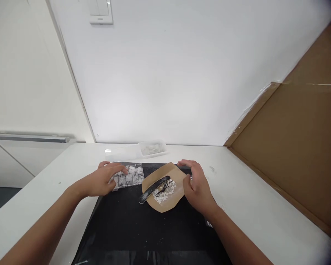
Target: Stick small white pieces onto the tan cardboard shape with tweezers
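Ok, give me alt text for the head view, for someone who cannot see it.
On a black mat on a white table, the left hand rests on a clear compartment box, and the right hand touches the edge of a brown paper bearing small white pieces and a dark curved tool. A lidded clear container sits by the wall.

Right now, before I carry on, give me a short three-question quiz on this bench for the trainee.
1. True or false: the left hand rests on the clear compartment box.
2. What lies on the brown paper? A) small white pieces and a dark curved tool B) screws C) coins
3. Fill in: the box and the paper both lie on a ___ mat.

Key: 1 true. 2 A: the white pieces sit beside the dark tool, with the right hand at the paper's right edge. 3 black.
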{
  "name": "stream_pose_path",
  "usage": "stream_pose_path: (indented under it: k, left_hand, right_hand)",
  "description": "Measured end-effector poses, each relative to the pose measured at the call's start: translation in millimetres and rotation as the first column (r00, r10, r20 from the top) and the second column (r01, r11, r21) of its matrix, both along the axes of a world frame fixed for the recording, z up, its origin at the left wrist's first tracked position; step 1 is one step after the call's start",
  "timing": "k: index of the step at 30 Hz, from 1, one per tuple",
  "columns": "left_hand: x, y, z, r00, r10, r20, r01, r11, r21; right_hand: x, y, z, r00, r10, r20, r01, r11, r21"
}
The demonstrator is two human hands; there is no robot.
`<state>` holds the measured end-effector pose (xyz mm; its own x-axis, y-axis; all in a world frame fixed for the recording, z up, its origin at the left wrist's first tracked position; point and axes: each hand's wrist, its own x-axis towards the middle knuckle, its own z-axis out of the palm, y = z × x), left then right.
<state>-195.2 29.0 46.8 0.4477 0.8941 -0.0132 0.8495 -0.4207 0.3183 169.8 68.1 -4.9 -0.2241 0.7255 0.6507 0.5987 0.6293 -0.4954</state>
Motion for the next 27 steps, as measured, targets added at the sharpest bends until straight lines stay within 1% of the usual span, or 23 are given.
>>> stream_pose_path:
  k: [2,4,6,10,14,17,22,27]
  left_hand:
    - [-12,0,-11.4,1.000,0.006,0.001,-0.006,0.999,-0.031]
    - [-22,-3,-19.3,1.000,0.020,0.019,-0.020,1.000,0.007]
    - [-28,-7,-22.8,0.999,0.024,0.023,-0.025,0.998,0.051]
    - [-26,-12,-22.7,0.999,0.037,-0.003,-0.037,0.998,0.047]
    - [-22,-10,-21.8,1.000,-0.014,0.025,0.013,0.999,0.037]
    - [-24,-9,-22.5,0.998,-0.049,0.045,0.048,0.999,0.023]
    - [-27,-9,-25.0,0.999,-0.035,0.026,0.035,0.999,0.036]
    - [-25,-9,-23.4,0.993,-0.050,0.107,0.050,0.999,0.008]
  right_hand:
    - [-1,-1,0.3,0.999,-0.001,0.054,0.001,1.000,0.016]
    - [-3,-2,-0.7,0.996,0.009,0.084,-0.011,1.000,0.028]
    - [-3,-2,-2.3,0.995,0.027,0.093,-0.029,0.999,0.020]
    - [-3,-4,-3.4,0.995,0.045,0.092,-0.047,0.999,0.017]
    - [-4,-8,0.2,0.993,0.050,0.107,-0.050,0.999,0.006]
    - [-4,-10,2.6,0.992,0.055,0.110,-0.055,0.998,0.003]
    - [-4,-11,2.5,0.992,0.054,0.114,-0.053,0.999,-0.008]
    - [-4,-11,1.9,0.991,0.069,0.111,-0.069,0.998,-0.007]
